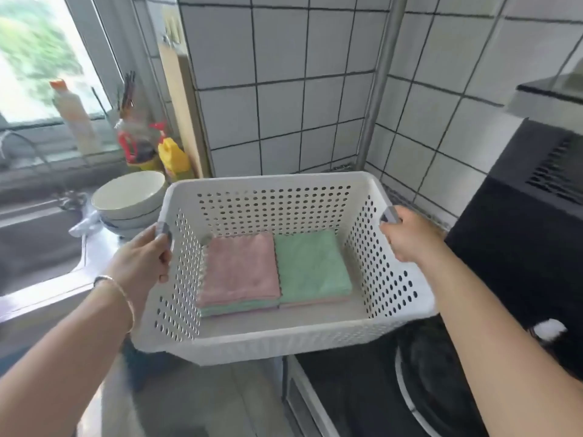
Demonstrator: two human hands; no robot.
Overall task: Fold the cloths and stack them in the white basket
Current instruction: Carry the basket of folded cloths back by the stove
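Your left hand (143,258) grips the left rim of the white basket (284,340), fingers curled over the edge at a grey handle patch. Your right hand (410,236) grips the right rim the same way, fingers wrapped round the grey patch there. A thin bracelet (118,290) sits on the left wrist.

The basket fills the centre of the frame, perforated walls on all sides; whether it rests on the counter (41,301) or is held clear of it cannot be told. Inside, on its floor, two stacks of folded cloths lie side by side, edges touching. The left stack (239,272) has a pink cloth on top with green layers showing below. The right stack (312,264) has a green cloth on top with a pink edge beneath.

Left of centre, just beyond the basket's left corner: stacked white bowls (129,198). Behind them, towards the upper left: a yellow spray bottle (172,156), a white bottle with orange cap (74,116) on the window sill. Lower right: a dark hob (362,389). Right edge: a black appliance (520,241).
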